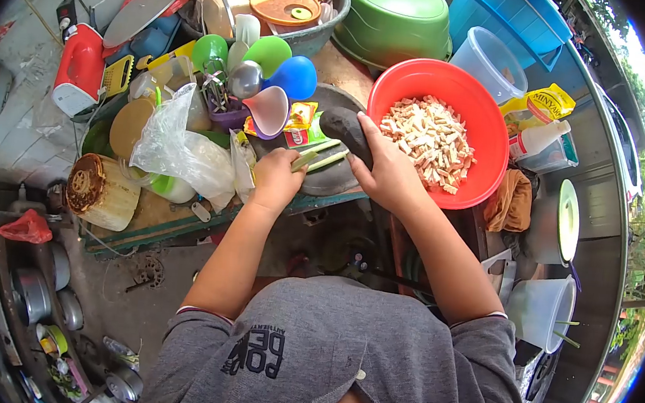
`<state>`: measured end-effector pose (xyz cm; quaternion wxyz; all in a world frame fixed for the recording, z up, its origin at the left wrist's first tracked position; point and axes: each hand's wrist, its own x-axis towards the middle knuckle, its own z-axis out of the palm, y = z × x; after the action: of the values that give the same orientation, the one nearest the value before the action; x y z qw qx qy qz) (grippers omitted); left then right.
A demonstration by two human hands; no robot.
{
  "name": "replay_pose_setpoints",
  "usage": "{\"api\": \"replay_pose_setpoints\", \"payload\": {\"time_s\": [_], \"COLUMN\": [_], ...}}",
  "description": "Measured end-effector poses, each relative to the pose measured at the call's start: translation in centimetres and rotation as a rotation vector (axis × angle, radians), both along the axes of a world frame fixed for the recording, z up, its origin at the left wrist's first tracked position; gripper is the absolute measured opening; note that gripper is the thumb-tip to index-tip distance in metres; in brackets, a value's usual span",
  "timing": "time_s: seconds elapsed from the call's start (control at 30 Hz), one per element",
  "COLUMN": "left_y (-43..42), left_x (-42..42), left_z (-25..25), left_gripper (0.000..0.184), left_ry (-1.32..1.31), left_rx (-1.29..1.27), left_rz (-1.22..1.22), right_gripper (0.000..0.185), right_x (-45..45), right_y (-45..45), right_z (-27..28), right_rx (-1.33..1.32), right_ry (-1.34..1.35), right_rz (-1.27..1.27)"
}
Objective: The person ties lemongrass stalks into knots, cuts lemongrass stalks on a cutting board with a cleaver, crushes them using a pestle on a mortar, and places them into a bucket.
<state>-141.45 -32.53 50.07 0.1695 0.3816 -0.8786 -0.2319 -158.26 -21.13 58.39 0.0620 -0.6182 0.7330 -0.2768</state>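
Note:
My left hand (pixel 278 175) is closed on pale green stalks (pixel 317 157), which lie over a dark grey stone plate (pixel 330 183). Wrapped round a dark stone pestle (pixel 346 131) is my right hand (pixel 385 169), just above the plate's right side. The pestle is tilted, and one end of the stalks reaches close to my right thumb. Small yellow and red packets (pixel 300 118) rest at the back of the plate. Right of my right hand stands a red basin (pixel 491 144) holding many short, pale cut pieces (pixel 431 138).
Behind the plate are a green tub (pixel 397 18) and a grey basin (pixel 338 18) of dishes. Ladles (pixel 269 111), a clear plastic bag (pixel 180 149) and a rusty can (pixel 106 192) crowd the left. At the right are a clear container (pixel 491 62) and a yellow pouch (pixel 541 104).

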Motion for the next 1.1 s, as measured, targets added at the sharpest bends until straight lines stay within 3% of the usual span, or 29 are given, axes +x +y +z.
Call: {"api": "replay_pose_setpoints", "payload": {"time_s": [0.07, 0.13, 0.2, 0.23, 0.33, 0.4, 0.5, 0.6, 0.67, 0.73, 1.0, 1.03, 1.1], "left_y": [0.2, 0.4, 0.6, 1.1, 1.9, 2.3, 2.4, 2.6, 2.8, 3.0, 4.0, 4.5, 4.5], "left_x": [0.1, -0.2, 0.2, 0.4, 0.2, 0.3, 0.0, -0.1, -0.1, -0.4, 0.6, 0.6, 1.0], "left_z": [1.1, 1.8, 3.2, 4.1, 3.6, 3.3, 3.7, 3.6, 3.6, 3.6, 2.8, 3.0, 1.1], "left_gripper": [0.027, 0.033, 0.032, 0.032, 0.031, 0.028, 0.023, 0.022, 0.023, 0.023, 0.013, 0.014, 0.017], "left_ry": [0.493, 0.610, 0.854, 0.892, 1.030, 1.038, 1.137, 1.204, 1.197, 1.194, 1.081, 1.070, 0.986], "left_rx": [0.217, 0.235, 0.730, 0.828, 0.858, 0.864, 0.915, 0.942, 0.930, 0.804, 0.578, 0.564, 0.477], "left_rz": [0.135, 0.149, 0.237, 0.224, 0.204, 0.166, 0.186, 0.198, 0.225, 0.214, 0.170, 0.175, 0.136], "right_gripper": [0.067, 0.067, 0.065, 0.064, 0.066, 0.066, 0.062, 0.064, 0.066, 0.068, 0.066, 0.066, 0.066], "right_x": [1.7, 1.3, -0.4, -0.7, 0.8, 2.4, 0.1, -0.8, -0.3, 0.8, -0.9, -0.1, 0.1], "right_y": [0.7, 0.6, -0.7, -0.8, -0.8, -0.5, -1.7, -1.4, -1.4, -0.8, -1.7, -1.4, -1.5], "right_z": [-1.1, -1.1, -0.6, -0.4, 0.1, -2.4, -1.0, 0.0, -0.6, -2.3, -2.1, -2.8, -2.4], "right_rx": [0.479, 0.448, 0.421, 0.311, 0.134, 0.451, 0.450, 0.099, 0.020, 0.477, 0.226, 0.422, 0.443], "right_ry": [0.070, 0.114, -0.015, -0.047, -0.123, -0.009, -0.067, -0.116, -0.133, 0.098, 0.074, 0.144, 0.168], "right_rz": [0.099, 0.099, 0.147, 0.155, 0.084, 0.130, 0.139, 0.010, -0.025, -0.006, -0.066, 0.020, 0.019]}}
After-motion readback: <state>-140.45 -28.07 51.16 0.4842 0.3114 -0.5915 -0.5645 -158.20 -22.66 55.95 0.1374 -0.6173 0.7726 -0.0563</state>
